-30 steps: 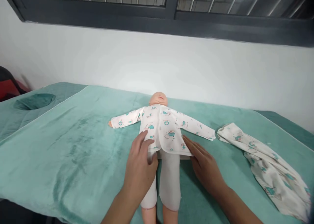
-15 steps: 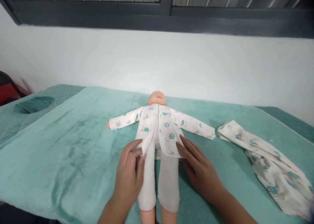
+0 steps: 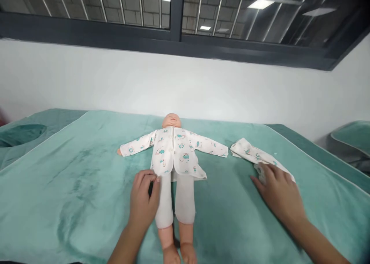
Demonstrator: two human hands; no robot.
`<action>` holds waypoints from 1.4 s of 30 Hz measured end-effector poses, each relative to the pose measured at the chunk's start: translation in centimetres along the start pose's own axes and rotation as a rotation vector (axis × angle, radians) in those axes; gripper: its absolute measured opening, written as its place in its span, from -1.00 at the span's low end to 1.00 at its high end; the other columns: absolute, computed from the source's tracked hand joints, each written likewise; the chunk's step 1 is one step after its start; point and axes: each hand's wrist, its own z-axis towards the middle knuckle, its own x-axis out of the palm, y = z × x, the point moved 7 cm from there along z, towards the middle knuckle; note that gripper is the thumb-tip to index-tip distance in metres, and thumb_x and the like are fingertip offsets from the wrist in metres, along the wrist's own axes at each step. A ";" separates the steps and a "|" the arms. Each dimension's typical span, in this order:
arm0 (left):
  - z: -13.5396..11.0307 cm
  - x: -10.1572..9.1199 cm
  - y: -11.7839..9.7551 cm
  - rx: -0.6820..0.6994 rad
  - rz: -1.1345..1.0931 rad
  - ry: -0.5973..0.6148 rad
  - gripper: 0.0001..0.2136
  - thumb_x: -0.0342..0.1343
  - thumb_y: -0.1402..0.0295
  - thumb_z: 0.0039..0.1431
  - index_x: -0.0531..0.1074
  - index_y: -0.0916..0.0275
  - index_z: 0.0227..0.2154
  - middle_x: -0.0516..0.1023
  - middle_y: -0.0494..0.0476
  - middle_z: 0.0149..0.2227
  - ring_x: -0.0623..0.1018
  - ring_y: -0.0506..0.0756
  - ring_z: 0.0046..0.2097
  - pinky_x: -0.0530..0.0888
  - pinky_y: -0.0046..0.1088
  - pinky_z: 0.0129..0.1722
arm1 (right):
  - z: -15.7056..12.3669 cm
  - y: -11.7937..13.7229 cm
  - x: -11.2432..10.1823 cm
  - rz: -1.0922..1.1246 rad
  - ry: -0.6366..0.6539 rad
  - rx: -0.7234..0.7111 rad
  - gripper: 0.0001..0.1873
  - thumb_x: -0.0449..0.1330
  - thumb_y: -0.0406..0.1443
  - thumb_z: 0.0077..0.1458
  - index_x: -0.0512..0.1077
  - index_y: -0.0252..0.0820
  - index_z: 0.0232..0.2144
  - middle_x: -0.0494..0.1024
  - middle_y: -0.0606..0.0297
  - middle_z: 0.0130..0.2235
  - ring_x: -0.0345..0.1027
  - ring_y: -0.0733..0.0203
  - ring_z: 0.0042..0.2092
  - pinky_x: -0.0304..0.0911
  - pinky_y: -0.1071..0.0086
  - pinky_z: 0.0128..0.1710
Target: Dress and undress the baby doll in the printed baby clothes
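A baby doll (image 3: 173, 167) lies face up on a teal blanket (image 3: 72, 179), arms spread, in a white printed shirt (image 3: 176, 154) and plain white leggings. My left hand (image 3: 143, 200) rests against the doll's hip at the shirt's lower left hem, fingers curled, pinching the hem. My right hand (image 3: 279, 192) lies flat, fingers apart, on a loose piece of white printed clothing (image 3: 254, 156) to the right of the doll; the hand covers most of that cloth.
The blanket covers a padded table against a white wall (image 3: 202, 86) under a dark-framed window. A round face hole (image 3: 20, 135) shows at far left. Another teal padded surface (image 3: 351, 137) stands at the right edge.
My right hand left the shirt's hem and moved right onto the loose printed clothing. My left hand stayed at the doll's hip. The view tilted up and shifted right.
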 end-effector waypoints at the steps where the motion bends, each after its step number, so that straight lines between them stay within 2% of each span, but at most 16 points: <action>1: 0.1 0.0 0.0 0.002 0.005 0.009 -0.87 -0.03 0.38 0.28 0.35 0.18 -0.39 0.43 0.12 -0.26 0.44 0.12 -0.15 0.41 -0.29 -0.15 | -0.1 -2.5 0.2 -0.063 0.047 0.114 -0.37 0.07 0.01 0.15 0.34 -0.30 0.12 0.41 -0.24 0.10 0.28 -0.48 0.10 0.25 -0.28 -0.06; 4: 0.3 0.0 -0.3 0.034 0.022 0.023 -0.89 -0.03 0.38 0.28 0.34 0.19 -0.37 0.43 0.12 -0.28 0.42 0.13 -0.16 0.40 -0.28 -0.15 | -0.2 -6.3 0.9 0.026 0.262 0.317 -0.46 0.04 0.00 0.14 0.41 -0.26 -0.01 0.48 -0.19 0.02 0.42 -0.38 -0.06 0.32 -0.14 -0.18; 6: 0.3 0.1 -0.7 0.049 0.043 0.031 -0.90 -0.03 0.37 0.28 0.34 0.20 -0.35 0.43 0.12 -0.29 0.41 0.14 -0.17 0.38 -0.27 -0.15 | 0.4 -5.0 0.6 0.251 0.329 0.353 -0.56 0.08 -0.02 0.12 0.45 -0.19 -0.11 0.54 -0.06 -0.03 0.46 -0.27 -0.08 0.34 -0.03 -0.14; 9: 0.0 0.4 -2.4 0.006 0.033 0.073 -0.91 0.00 0.35 0.26 0.36 0.20 -0.34 0.43 0.09 -0.34 0.41 0.14 -0.22 0.37 -0.25 -0.16 | 1.6 2.1 -1.5 0.742 0.401 0.259 -0.58 0.15 0.05 0.07 0.49 -0.08 -0.18 0.59 0.14 -0.08 0.47 -0.13 -0.08 0.34 0.08 -0.08; 11: -0.5 1.1 -4.4 -0.043 -0.085 0.154 -0.93 0.04 0.34 0.24 0.38 0.19 -0.27 0.45 0.08 -0.29 0.44 0.12 -0.19 0.39 -0.25 -0.13 | 1.9 8.4 -3.4 1.121 0.542 0.240 -0.55 0.12 0.04 0.12 0.47 -0.11 -0.12 0.61 0.14 -0.15 0.50 -0.07 -0.17 0.39 0.14 -0.21; 14: -1.4 2.3 -8.2 -0.050 -0.331 0.332 -0.59 0.19 0.37 0.11 0.29 0.15 0.03 0.44 0.13 -0.05 0.45 0.13 -0.02 0.41 -0.26 -0.01 | 2.0 16.9 -6.7 1.504 0.706 0.206 -0.50 0.12 -0.02 0.16 0.39 -0.21 0.03 0.60 0.08 -0.14 0.51 0.00 -0.22 0.40 0.19 -0.26; 16: -1.5 2.1 -9.6 -0.050 -0.387 0.344 -0.42 0.23 0.38 0.06 0.18 0.12 0.14 0.37 0.18 0.06 0.41 0.16 0.07 0.41 -0.24 0.05 | 2.3 21.0 -8.6 1.654 0.748 0.134 -0.49 0.15 -0.07 0.14 0.36 -0.23 0.06 0.58 0.07 -0.09 0.50 0.02 -0.18 0.41 0.21 -0.22; 20: -0.2 -2.1 -8.0 -0.122 -0.265 -0.047 -0.35 0.17 0.37 0.13 0.04 0.12 0.25 0.18 0.31 0.17 0.32 0.22 0.17 0.37 -0.14 0.11 | 3.5 25.8 -10.3 1.610 0.695 -0.075 -0.49 0.28 -0.23 0.02 0.35 -0.13 0.05 0.51 0.19 0.00 0.41 0.05 -0.01 0.36 0.24 -0.09; 23: 0.9 -5.8 -7.9 0.020 -0.158 -0.254 -0.35 0.18 0.42 0.10 0.11 0.11 0.25 0.15 0.31 0.21 0.27 0.23 0.23 0.31 -0.12 0.17 | 4.3 27.4 -10.3 1.460 0.615 -0.179 -0.61 0.17 -0.30 0.09 0.38 -0.10 0.01 0.51 0.26 -0.05 0.40 0.11 -0.04 0.32 0.24 -0.08; 25: 1.8 -7.0 -8.7 0.134 -0.145 -0.209 -0.61 0.13 0.47 0.12 0.41 0.12 0.03 0.36 0.20 0.10 0.36 0.19 0.16 0.31 -0.17 0.17 | 4.9 27.7 -10.5 1.407 0.555 -0.191 -0.62 0.08 -0.33 0.14 0.36 -0.06 0.03 0.53 0.32 -0.15 0.42 0.17 -0.15 0.32 0.24 -0.12; 27: 2.7 -7.7 -9.2 0.115 -0.218 -0.132 -0.79 0.07 0.50 0.15 0.53 0.15 -0.21 0.53 0.10 -0.08 0.47 0.13 0.04 0.35 -0.25 0.12 | 5.3 27.4 -11.0 1.361 0.481 -0.213 -0.56 0.04 -0.38 0.14 0.33 -0.01 0.07 0.52 0.35 -0.21 0.40 0.19 -0.19 0.30 0.24 -0.12; 30: 3.7 -9.1 -9.1 -0.091 -0.452 -0.161 -0.86 0.09 0.45 0.17 0.52 0.19 -0.25 0.60 0.07 -0.15 0.54 0.11 -0.04 0.42 -0.32 0.03 | 5.8 26.8 -13.4 1.274 0.272 -0.346 -0.59 0.05 -0.41 0.13 0.42 0.01 0.00 0.45 0.28 -0.11 0.34 0.17 -0.07 0.25 0.23 -0.04; 34: 4.9 -10.7 -10.2 -0.264 -0.776 -0.243 -0.90 0.10 0.34 0.18 0.45 0.21 -0.27 0.62 0.11 -0.19 0.57 0.13 -0.10 0.49 -0.34 -0.09 | 4.8 27.8 -17.5 1.195 0.087 -0.730 -0.84 0.13 -0.32 0.21 0.53 -0.08 -0.25 0.33 0.19 0.01 0.20 0.13 0.08 0.15 0.20 0.09; 36: 5.5 -11.1 -10.9 -0.337 -0.890 -0.223 -0.86 0.09 0.30 0.18 0.45 0.22 -0.25 0.63 0.13 -0.21 0.58 0.14 -0.14 0.51 -0.36 -0.16 | 4.0 28.8 -18.6 1.167 0.095 -0.878 -0.86 0.25 -0.18 0.16 0.50 -0.12 -0.33 0.37 0.21 -0.01 0.18 0.12 0.07 0.12 0.20 0.11; 39: 6.1 -11.6 -11.3 -0.400 -0.954 -0.194 -0.84 0.11 0.25 0.18 0.47 0.21 -0.27 0.61 0.09 -0.29 0.58 0.13 -0.22 0.51 -0.38 -0.25 | 3.1 29.8 -19.0 1.136 0.159 -0.978 -0.67 0.33 -0.07 0.03 0.39 -0.17 -0.49 0.42 0.27 -0.23 0.22 0.15 -0.09 0.15 0.22 0.00; 42: 6.0 -12.8 -10.2 -0.419 -0.949 -0.312 -0.93 0.16 0.32 0.14 0.44 0.18 -0.36 0.50 -0.06 -0.45 0.51 0.02 -0.37 0.46 -0.50 -0.36 | 3.1 29.2 -18.0 1.298 0.380 -0.870 -0.57 0.19 -0.07 0.18 0.25 -0.18 -0.60 0.28 0.38 -0.48 0.18 0.28 -0.34 0.19 0.31 -0.23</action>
